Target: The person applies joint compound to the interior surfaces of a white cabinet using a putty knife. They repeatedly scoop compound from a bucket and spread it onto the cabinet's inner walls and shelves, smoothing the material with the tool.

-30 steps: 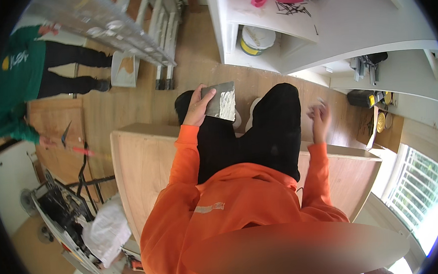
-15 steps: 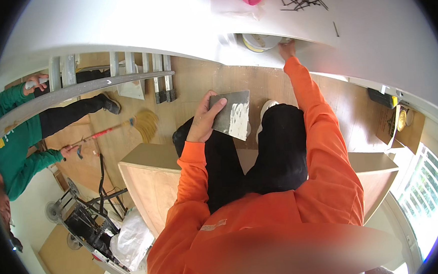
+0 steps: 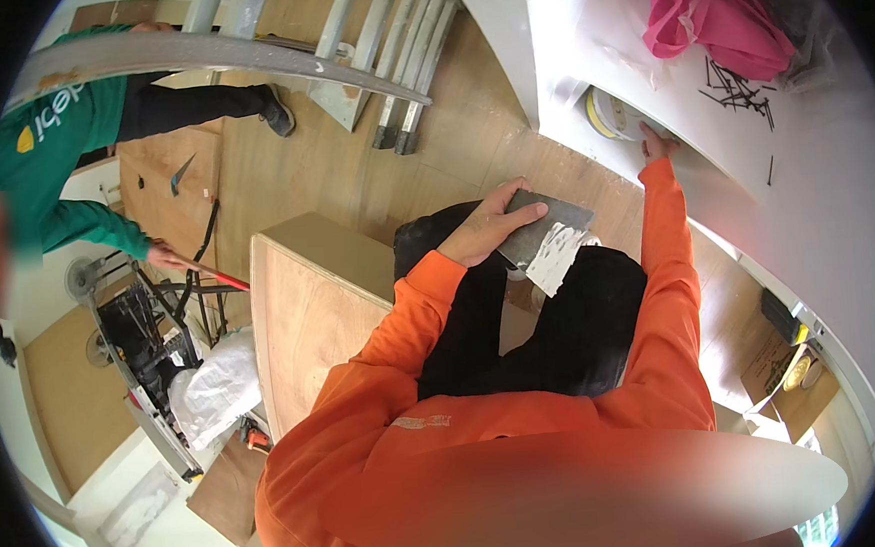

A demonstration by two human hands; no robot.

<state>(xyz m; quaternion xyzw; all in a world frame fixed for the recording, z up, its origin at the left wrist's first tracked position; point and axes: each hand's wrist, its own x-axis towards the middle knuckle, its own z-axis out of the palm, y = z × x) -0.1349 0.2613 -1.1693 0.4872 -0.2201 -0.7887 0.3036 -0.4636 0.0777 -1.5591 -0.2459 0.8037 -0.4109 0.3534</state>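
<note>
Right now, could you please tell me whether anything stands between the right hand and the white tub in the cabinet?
Nothing visible does. The right hand is right beside the white tub, though contact is unclear; the shelf above hides part of the tub.

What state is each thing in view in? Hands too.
Left hand: closed on the plate, thumb on top
Grey square plate: held, partly coated with white paste
Right hand: at the bucket, grip unclear
Bucket: inside the lower compartment, partly hidden
Pink bag: crumpled
Dark fasteners: loose, scattered
Ladder: feet on floor
White sack: crumpled
Co-worker's hand: closed around a red handle
</note>
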